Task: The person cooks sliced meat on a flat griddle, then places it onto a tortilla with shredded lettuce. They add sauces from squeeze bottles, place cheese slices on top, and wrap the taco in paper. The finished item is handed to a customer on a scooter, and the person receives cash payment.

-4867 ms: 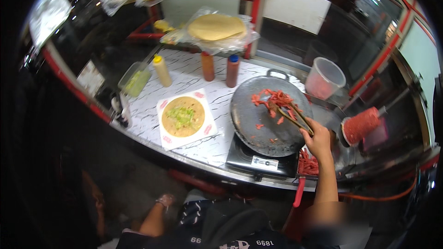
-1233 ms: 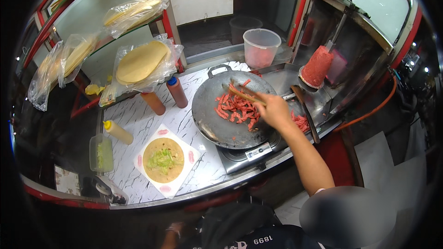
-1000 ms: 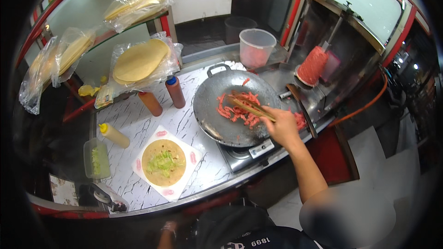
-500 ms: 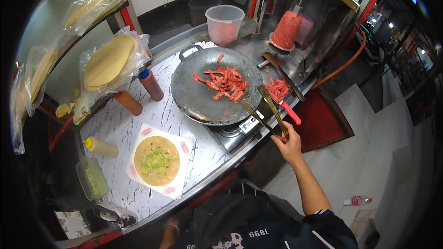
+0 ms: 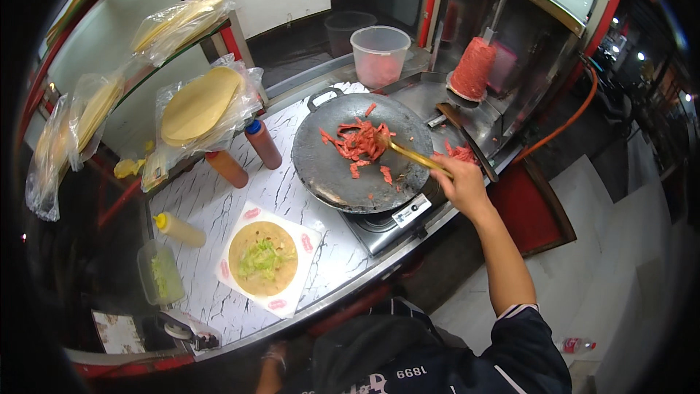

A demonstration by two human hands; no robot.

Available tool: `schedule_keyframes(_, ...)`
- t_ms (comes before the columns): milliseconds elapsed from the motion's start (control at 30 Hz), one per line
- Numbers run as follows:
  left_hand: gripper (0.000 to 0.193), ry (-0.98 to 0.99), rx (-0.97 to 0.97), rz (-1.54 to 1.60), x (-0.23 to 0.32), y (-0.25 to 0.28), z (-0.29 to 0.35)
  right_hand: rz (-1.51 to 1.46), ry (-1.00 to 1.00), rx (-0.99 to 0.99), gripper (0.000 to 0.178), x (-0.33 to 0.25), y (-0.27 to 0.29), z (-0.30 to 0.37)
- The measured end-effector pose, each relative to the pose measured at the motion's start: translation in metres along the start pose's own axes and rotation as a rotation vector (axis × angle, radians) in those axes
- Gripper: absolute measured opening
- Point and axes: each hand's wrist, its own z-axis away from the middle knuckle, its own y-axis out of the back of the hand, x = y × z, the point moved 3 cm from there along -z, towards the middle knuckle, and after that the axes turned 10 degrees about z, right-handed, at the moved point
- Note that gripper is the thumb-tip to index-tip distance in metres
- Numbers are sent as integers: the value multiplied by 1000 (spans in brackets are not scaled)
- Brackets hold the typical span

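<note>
My right hand [image 5: 464,184] is closed round the handle end of brass-coloured tongs [image 5: 414,155]. The far end of the tongs reaches into a pile of reddish meat strips [image 5: 357,140] on a wide dark griddle pan [image 5: 328,182]. The pan sits on a gas stove [image 5: 410,211]. Low in the picture, beside my dark shirt, my left hand [image 5: 275,354] shows only in part, and its fingers cannot be made out. A flatbread [image 5: 243,279] topped with shredded lettuce [image 5: 262,259] lies on white printed paper [image 5: 308,263] at the counter's near left.
Sauce bottles [image 5: 264,144] and a lettuce tub [image 5: 152,293] stand to the left. Bagged flatbreads [image 5: 200,108] sit on shelves. A meat cone [image 5: 474,69] stands on a spit behind, near a plastic bucket [image 5: 379,55]. A long knife [image 5: 470,142] lies right of the pan.
My right hand has brought the tongs inward over the pan, from its right edge into the meat. The meat pile has shifted, with some strips spread toward the near side. The whole view has shifted slightly.
</note>
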Motion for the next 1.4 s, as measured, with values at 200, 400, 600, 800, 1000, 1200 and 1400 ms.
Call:
schedule_keyframes(200,45,333,105,227,34,-49,35,79,84,-47,48,-5,-21,-39)
schedule_keyframes(400,43,254,152,249,76,-57,48,50,139,-163,43,0,-45,-35)
schedule_keyframes(600,44,-353,405,182,128,-59,48,-61,142,-71,32,103,-34,-66)
schedule_keyframes(800,37,247,363,354,165,-77,-11,13,127,-27,34,164,-35,-110)
schedule_keyframes(1000,39,222,268,240,183,-87,-13,-17,59,-17,40,90,-26,-103)
schedule_keyframes(1200,43,322,100,199,178,-89,9,25,235,-264,37,-2,-76,-80)
schedule_keyframes(1400,48,157,70,-89,152,-81,18,145,-2,-147,35,92,-57,-99)
